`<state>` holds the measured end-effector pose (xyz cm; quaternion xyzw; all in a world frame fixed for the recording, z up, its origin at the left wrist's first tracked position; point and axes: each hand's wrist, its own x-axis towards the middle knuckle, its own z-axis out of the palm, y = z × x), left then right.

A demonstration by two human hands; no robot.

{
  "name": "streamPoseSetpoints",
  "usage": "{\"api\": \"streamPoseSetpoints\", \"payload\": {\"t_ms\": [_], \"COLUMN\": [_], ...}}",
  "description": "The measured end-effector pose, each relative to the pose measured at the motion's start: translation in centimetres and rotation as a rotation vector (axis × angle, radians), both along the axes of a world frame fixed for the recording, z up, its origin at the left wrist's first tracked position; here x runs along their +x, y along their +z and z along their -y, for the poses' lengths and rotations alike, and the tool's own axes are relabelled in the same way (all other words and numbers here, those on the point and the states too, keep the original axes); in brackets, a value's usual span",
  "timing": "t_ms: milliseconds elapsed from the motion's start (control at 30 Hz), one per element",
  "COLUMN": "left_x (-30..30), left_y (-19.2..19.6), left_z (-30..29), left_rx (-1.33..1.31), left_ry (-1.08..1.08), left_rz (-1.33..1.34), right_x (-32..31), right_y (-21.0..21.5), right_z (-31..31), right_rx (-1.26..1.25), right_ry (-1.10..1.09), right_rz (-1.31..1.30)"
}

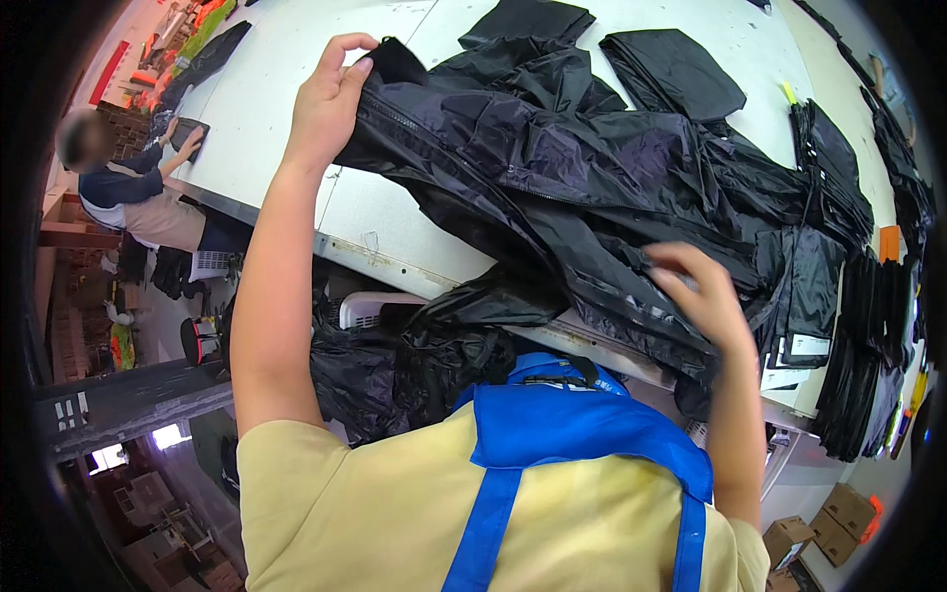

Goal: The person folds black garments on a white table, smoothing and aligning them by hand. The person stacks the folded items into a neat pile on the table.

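Head view: our left hand (330, 99) pinches black jacket (552, 168) edge, keeping it spread on white table (286, 59); right hand (705, 296) blurred, fingers seemingly loose above fabric.

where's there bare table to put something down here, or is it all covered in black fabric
Bare white table lies left of the left hand, toward the co-worker; another strip shows above the folded black pieces. The black jacket and stacked garments crowd the right side.
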<state>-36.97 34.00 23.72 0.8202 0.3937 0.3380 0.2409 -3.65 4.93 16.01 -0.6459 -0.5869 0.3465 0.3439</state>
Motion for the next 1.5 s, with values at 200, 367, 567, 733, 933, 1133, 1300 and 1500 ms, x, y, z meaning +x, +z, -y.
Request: {"api": "streamPoseSetpoints", "payload": {"t_ms": [200, 367, 567, 733, 933, 1133, 1300, 1500], "left_x": [3.8, 3.9, 4.4, 2.6, -6.3, -9.7, -8.0, 11.5], "left_y": [4.5, 6.2, 6.3, 8.7, 10.7, 7.7, -8.3, -9.1], "left_z": [4.3, 6.9, 6.8, 1.1, -7.4, -11.5, -10.8, 7.8], "left_rx": [0.105, 0.157, 0.207, 0.454, 0.097, -0.275, -0.137, -0.259], "left_ry": [-0.064, -0.03, 0.059, 0.158, 0.228, 0.318, 0.479, -0.293], "left_rz": [0.075, 0.092, 0.002, 0.147, 0.327, 0.001, -1.224, -0.365], "right_x": [-12.0, -13.9, -12.0, -3.2, 10.9, 10.3, 8.4, 4.8], "right_y": [2.0, 4.5, 4.7, -1.0, -7.6, -0.7, -2.8, -4.0], "right_z": [-13.8, -16.0, -13.6, -6.2, 9.5, 13.5, 12.3, 10.0], "right_rx": [-0.052, -0.125, 0.229, -0.056, -0.471, -0.666, -0.769, -0.235], "right_ry": [0.155, -0.018, 0.052, -0.171, -0.559, -0.488, -0.333, -0.374], "right_rz": [-0.476, -0.566, 0.008, 0.017, -0.2, -0.023, 0.699, 0.181]}}
